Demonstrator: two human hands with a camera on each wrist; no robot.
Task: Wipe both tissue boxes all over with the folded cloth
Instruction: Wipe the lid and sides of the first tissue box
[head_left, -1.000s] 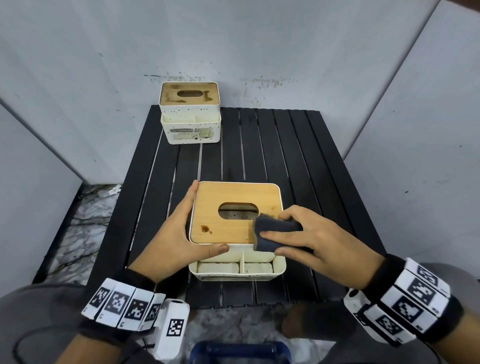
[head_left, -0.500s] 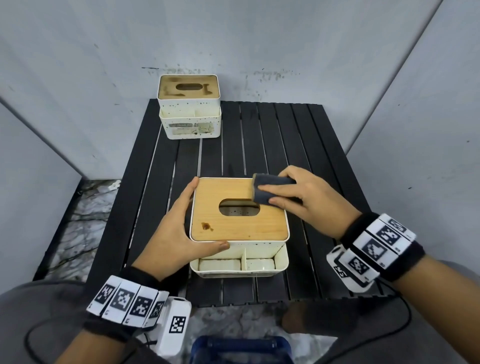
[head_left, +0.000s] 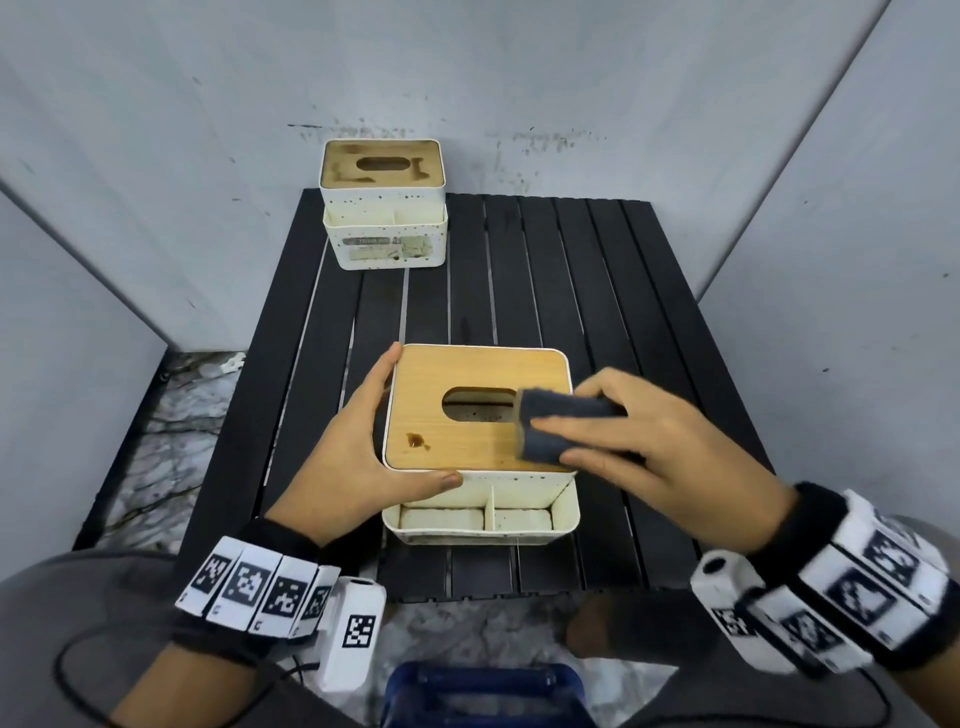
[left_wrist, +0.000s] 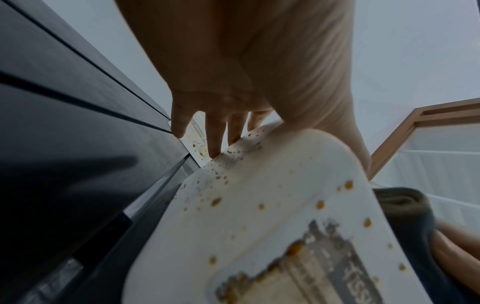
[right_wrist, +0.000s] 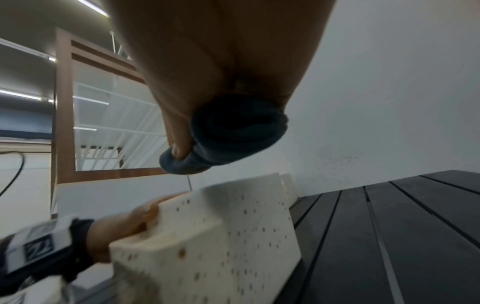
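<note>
The near tissue box (head_left: 467, 371), white with a wooden lid and a brown stain (head_left: 415, 440), stands mid-table. My left hand (head_left: 379, 441) braces its front left corner: straight fingers press the left side, the thumb lies along the front edge. My right hand (head_left: 587, 431) grips the folded dark grey cloth (head_left: 550, 426) and presses it on the lid's right part beside the slot. The far tissue box (head_left: 383, 208), its lid smeared, stands at the back left. In the wrist views the near box's speckled wall (left_wrist: 259, 205) (right_wrist: 221, 236) and the cloth (right_wrist: 233, 133) show.
The black slatted table (head_left: 597, 286) is enclosed by grey walls at the back and both sides. A blue object (head_left: 483, 691) sits below the table's front edge. Marbled floor (head_left: 171, 415) shows to the left.
My right hand slid the cloth from the lid's front right corner to its back right, then back toward me along the right side. The left hand stayed put.
</note>
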